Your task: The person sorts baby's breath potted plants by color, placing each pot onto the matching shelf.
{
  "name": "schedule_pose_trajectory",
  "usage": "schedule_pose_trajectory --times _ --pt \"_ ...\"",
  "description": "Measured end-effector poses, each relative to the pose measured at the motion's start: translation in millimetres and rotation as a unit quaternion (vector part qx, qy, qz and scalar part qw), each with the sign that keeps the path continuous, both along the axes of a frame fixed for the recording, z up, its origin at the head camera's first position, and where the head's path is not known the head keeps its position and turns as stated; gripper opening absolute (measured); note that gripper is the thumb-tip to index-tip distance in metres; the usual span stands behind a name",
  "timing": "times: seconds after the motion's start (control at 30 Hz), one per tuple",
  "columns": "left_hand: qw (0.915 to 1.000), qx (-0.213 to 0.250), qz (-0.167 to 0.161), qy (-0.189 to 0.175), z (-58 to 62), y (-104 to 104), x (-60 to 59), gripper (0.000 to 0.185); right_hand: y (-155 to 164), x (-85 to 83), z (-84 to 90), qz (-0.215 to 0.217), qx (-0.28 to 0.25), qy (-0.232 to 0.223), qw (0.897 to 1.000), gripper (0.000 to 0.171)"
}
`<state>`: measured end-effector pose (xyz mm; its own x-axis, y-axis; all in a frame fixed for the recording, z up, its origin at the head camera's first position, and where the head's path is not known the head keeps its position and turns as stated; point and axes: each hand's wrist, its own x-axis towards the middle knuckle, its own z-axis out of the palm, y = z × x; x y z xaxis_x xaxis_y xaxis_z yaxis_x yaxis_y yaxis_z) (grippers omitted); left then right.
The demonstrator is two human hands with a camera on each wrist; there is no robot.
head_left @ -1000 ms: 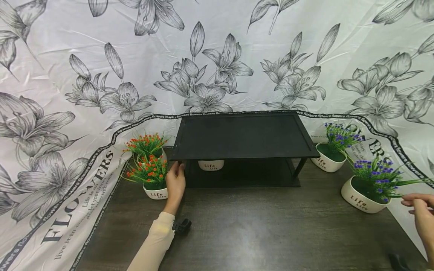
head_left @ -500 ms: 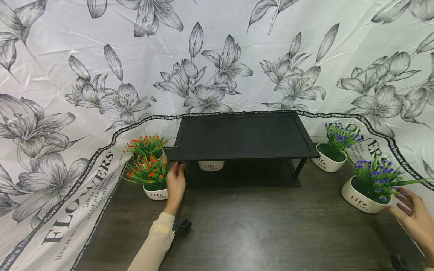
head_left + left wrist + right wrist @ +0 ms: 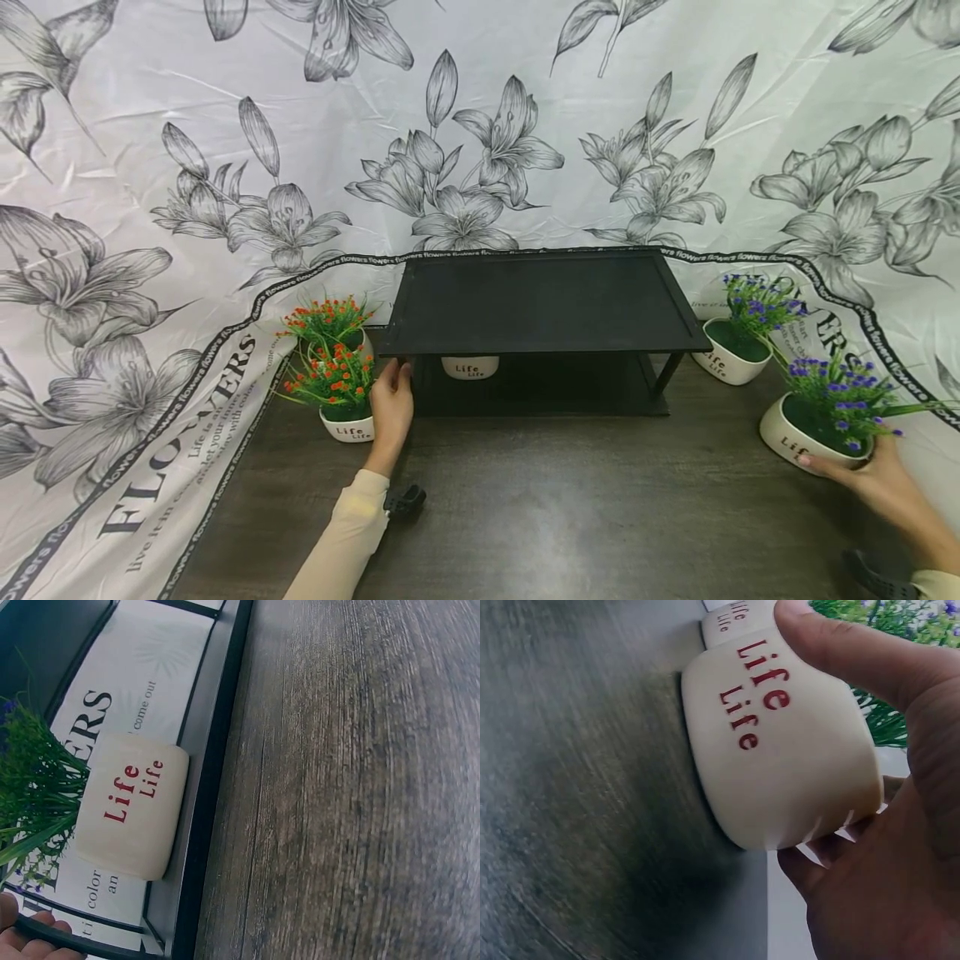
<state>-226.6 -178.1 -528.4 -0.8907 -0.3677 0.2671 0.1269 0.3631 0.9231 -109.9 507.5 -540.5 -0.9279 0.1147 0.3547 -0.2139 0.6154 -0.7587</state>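
Note:
A black two-tier shelf [image 3: 540,308] stands at the middle back of the dark wooden table [image 3: 570,508]. My left hand [image 3: 392,400] grips its front left leg, and the left wrist view shows fingers [image 3: 26,941] curled round the black rail [image 3: 202,810]. On the lower tier sits a white "Life" pot [image 3: 470,367] [image 3: 131,806]. My right hand [image 3: 843,467] holds the near white pot of purple flowers [image 3: 813,425] at the right edge. In the right wrist view the thumb [image 3: 840,645] lies across that pot [image 3: 780,750], with fingers under it.
A second purple-flower pot [image 3: 738,350] [image 3: 739,615] stands behind the held one. Two pots of orange flowers [image 3: 341,400] [image 3: 330,329] stand left of the shelf, beside my left hand. A flower-print cloth [image 3: 150,250] rises behind and at both sides.
My right hand came down and in from the right edge and closed round the near purple-flower pot. The left hand stayed on the shelf.

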Motion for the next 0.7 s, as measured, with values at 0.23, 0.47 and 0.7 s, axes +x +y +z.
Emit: schedule_pose_trajectory --times 0.23,0.47,0.7 --pt "0.9999 0.001 -0.014 0.0 -0.6 -1 -1.5 0.049 3 -4.3 -8.1 -0.012 0.003 -0.007 1.0 0.096" --pt "0.9997 0.004 -0.024 -0.001 -1.8 -3 0.2 0.052 1 -5.2 -10.9 -0.025 -0.001 -0.022 0.999 0.096" --pt "0.9997 0.008 -0.024 -0.001 -2.0 -3 0.6 0.051 1 -4.8 -12.7 -0.031 -0.006 -0.04 0.999 0.092"
